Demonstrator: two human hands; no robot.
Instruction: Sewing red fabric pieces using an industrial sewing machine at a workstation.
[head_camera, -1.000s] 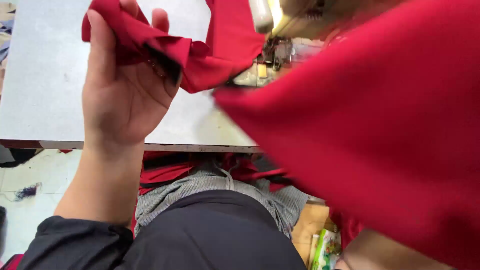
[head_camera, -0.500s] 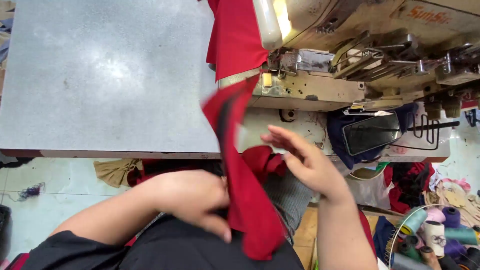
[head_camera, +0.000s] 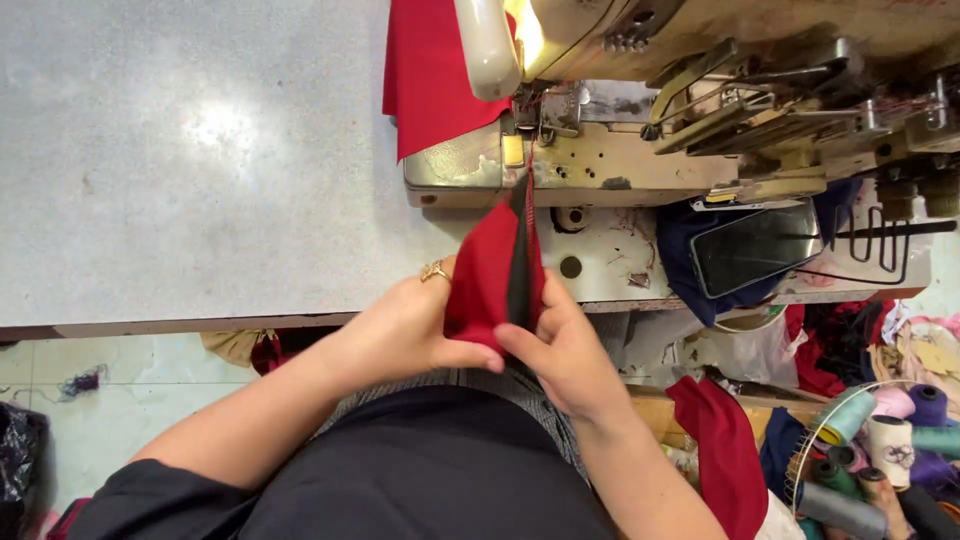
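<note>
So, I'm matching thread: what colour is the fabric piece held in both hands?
Red, with a dark strip along its fold; the fabric piece shows in the head view.

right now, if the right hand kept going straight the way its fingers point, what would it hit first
Most likely the sewing machine: the right hand, pinching the red fabric, points up along it toward the machine's needle area. Depth is hard to judge.

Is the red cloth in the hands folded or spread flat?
Folded: the red cloth is doubled along a dark edge, pinched between left hand and right hand.

Matt red cloth — worn metal sewing machine, speckled glossy tabletop
</note>
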